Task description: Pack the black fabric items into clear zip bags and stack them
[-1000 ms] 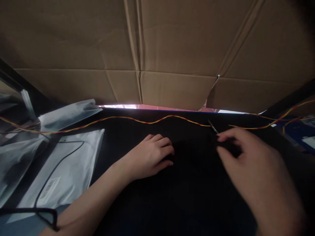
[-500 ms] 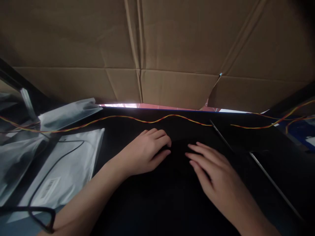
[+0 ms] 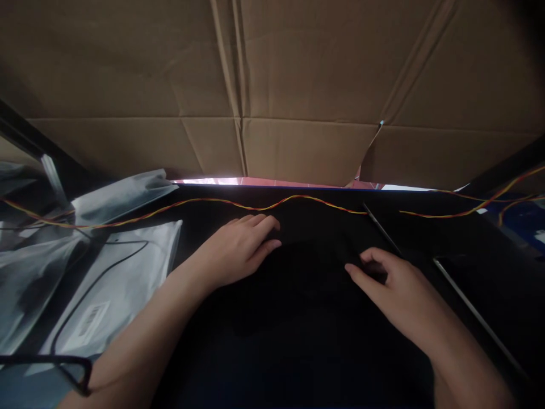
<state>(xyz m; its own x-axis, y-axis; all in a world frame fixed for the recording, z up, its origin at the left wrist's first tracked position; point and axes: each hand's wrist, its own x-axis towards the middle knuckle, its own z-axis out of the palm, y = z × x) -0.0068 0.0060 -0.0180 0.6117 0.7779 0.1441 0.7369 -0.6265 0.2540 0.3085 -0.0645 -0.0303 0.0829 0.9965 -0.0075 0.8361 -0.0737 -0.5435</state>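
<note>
My left hand (image 3: 238,255) lies palm down on a black surface (image 3: 298,341), fingers stretched together towards the right. My right hand (image 3: 392,289) rests on the same surface, thumb pointing left and forefinger curled over a dark gap. Whether it pinches anything is lost in the darkness. A thin dark rod (image 3: 381,230) slants just beyond its fingertips. A twisted red and yellow wire (image 3: 255,205) runs across the back of the surface, a little beyond both hands.
A cardboard wall (image 3: 298,85) closes off the back. Silvery plastic bags (image 3: 114,272) with a black cable on them lie at the left. A flat dark slab with a bright edge (image 3: 468,301) sits at the right. A dark spectacle frame (image 3: 63,369) shows bottom left.
My right hand came left from the wire end to the middle, then drew back right with its fingers curled. My left hand shifted slightly left and flattened.
</note>
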